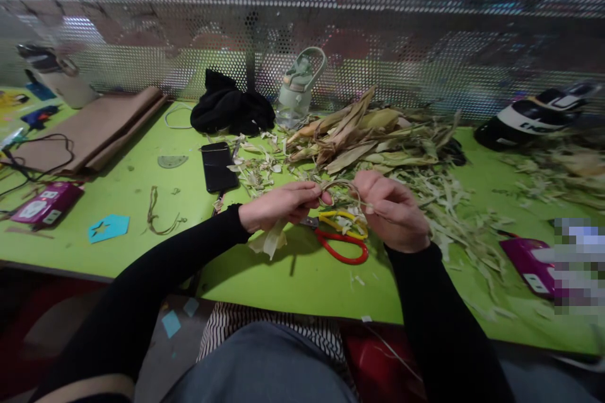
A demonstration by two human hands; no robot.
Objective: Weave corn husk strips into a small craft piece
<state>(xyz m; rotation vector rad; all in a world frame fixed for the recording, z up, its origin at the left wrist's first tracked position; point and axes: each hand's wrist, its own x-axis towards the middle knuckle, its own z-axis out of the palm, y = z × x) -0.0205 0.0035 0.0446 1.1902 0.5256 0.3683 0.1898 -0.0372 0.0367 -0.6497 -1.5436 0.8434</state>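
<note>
Between my hands a thin twisted strand of corn husk (341,183) curves in a loop above the table. My left hand (286,204) is closed, pinching one side of it, and a pale wider husk piece (269,241) hangs beneath that hand. The other side of the strand is pinched by my right hand (392,209), its fingers curled. Just below and between the hands lie scissors (343,244) with one red and one yellow handle, their blades partly hidden by my left hand. Behind my hands rests a heap of dried corn husks (373,138).
Husk scraps (454,201) litter the green table (265,289). A phone (218,167), a protractor (172,161), a blue paper piece (108,228) and a purple box (47,204) lie leftward. Black cloth (231,107) and a green bottle (297,91) stand by the perforated metal screen (378,50).
</note>
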